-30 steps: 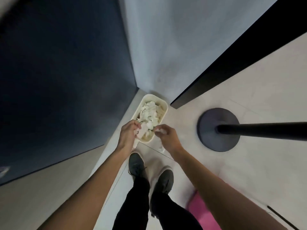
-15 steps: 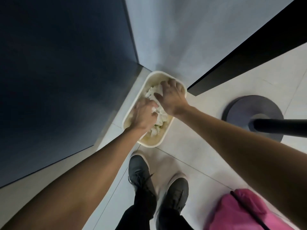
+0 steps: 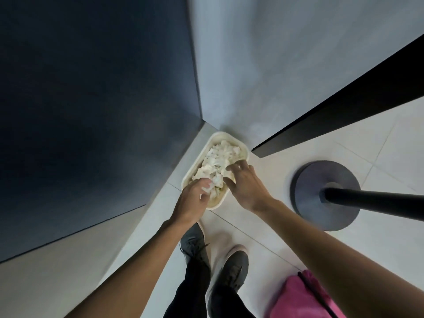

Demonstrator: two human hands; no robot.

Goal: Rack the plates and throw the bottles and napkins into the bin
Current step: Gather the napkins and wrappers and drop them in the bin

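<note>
A cream rectangular bin (image 3: 243, 149) stands on the floor in the corner of two walls. It is heaped with crumpled white napkins (image 3: 219, 159). My left hand (image 3: 192, 201) hovers over the bin's near end, its loosely bent fingertips touching the napkins there. My right hand (image 3: 246, 185) is over the bin's near right rim with its fingers spread, holding nothing. No plates or bottles are in view.
A dark round stand base (image 3: 309, 193) with a black pole (image 3: 376, 199) sits on the tiled floor to the right of the bin. A pink bag (image 3: 298, 299) lies at the lower right. My two dark shoes (image 3: 231, 269) stand just before the bin.
Both hands have pulled back from deep in the bin toward its near end. The right hand has lifted off the napkins and spread its fingers.
</note>
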